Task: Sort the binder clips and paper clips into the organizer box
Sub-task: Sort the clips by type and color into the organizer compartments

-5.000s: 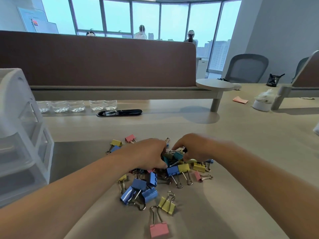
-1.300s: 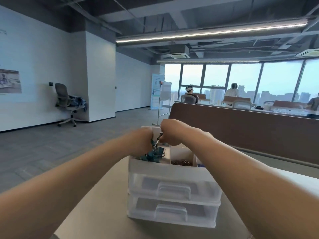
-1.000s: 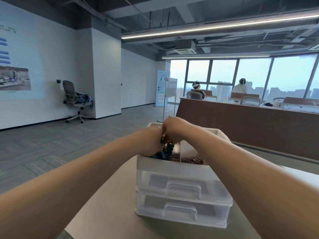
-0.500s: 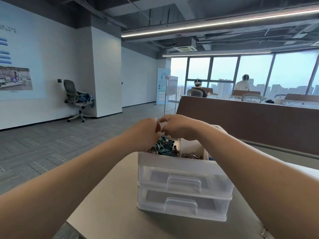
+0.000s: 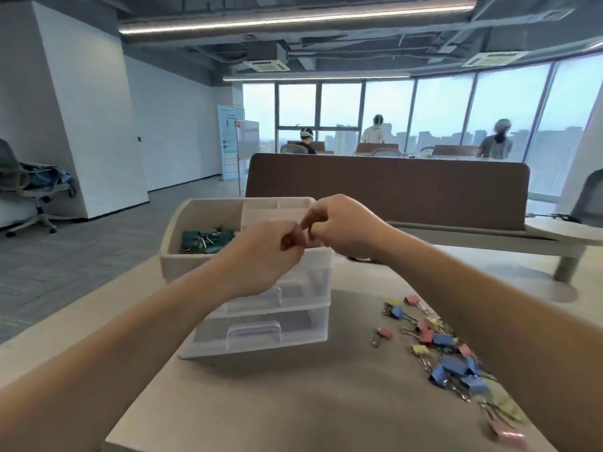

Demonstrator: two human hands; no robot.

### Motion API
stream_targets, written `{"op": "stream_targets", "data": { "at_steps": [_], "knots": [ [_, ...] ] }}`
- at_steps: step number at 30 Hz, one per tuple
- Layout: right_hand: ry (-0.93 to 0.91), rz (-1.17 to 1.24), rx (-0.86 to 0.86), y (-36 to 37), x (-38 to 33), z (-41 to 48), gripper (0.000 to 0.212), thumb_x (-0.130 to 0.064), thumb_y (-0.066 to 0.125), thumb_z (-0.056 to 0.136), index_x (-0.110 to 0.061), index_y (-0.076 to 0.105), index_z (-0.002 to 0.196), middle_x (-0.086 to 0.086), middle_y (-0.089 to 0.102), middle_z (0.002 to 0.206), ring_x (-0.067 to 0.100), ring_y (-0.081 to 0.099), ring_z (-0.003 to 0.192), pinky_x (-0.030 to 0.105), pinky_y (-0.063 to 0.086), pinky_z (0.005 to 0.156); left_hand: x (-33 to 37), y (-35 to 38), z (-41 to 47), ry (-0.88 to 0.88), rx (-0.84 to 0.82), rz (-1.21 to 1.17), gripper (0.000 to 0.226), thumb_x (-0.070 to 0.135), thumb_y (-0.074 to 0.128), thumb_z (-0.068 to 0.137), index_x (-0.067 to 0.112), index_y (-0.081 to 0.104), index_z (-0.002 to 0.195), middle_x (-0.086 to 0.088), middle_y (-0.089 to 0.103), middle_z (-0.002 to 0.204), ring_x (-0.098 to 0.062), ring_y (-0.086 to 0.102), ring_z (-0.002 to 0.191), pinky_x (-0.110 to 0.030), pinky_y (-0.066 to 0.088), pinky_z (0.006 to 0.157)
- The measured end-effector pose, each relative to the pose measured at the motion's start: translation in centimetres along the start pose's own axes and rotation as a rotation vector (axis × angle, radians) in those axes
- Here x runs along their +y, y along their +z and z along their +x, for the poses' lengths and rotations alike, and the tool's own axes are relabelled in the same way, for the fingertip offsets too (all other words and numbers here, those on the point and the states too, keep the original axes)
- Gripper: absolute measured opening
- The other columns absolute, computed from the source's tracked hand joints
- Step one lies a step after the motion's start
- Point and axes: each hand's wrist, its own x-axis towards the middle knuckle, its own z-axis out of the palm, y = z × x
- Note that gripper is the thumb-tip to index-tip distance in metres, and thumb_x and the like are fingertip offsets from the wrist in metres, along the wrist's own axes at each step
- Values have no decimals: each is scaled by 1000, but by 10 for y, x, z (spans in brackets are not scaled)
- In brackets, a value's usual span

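Note:
The white organizer box (image 5: 261, 334) stands on the desk with two shut drawers and an open top tray. Dark green binder clips (image 5: 207, 239) lie in the tray's left compartment. My left hand (image 5: 270, 256) and my right hand (image 5: 342, 223) hover close together over the tray's right side, fingers curled, with nothing visible in either. To the right of the box, a loose pile of blue, yellow and pink binder clips (image 5: 450, 360) lies on the grey mat (image 5: 293, 402). My right forearm hides part of the pile.
A single pink clip (image 5: 381, 334) lies apart from the pile, nearer the box. A brown desk divider (image 5: 391, 190) runs behind the box. The desk's left edge drops to the floor. An office chair (image 5: 23, 190) stands far left. Three people are at the windows.
Both hands have lifted off the green clips, which now lie in the tray's left compartment. The view has turned right, bringing the clip pile on the mat into sight.

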Motion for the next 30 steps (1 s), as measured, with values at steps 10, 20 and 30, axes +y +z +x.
{"op": "stream_targets", "data": {
  "at_steps": [10,20,30],
  "knots": [
    [270,-184,-61,-23,131,-129,19,-11,57,88,-20,72,97,-10,67,88,4,58,75,18,45,67,73,143,17,108,-236,-50,9,22,55,95,25,61,100,10,60,88,-1,53,74,-13,42,62],
    [405,-261,-158,-25,202,-184,18,-11,57,96,-13,70,108,-3,63,101,6,54,82,10,34,62,93,221,34,111,-479,54,19,27,57,93,22,61,111,3,62,104,-17,62,89,-37,56,80],
    [411,-252,-256,-10,230,-186,22,-15,56,95,-20,69,113,-7,64,112,4,57,88,15,45,76,89,249,53,117,-523,80,16,26,57,95,23,60,111,3,55,107,-13,58,90,-27,49,73]
  ]
}}
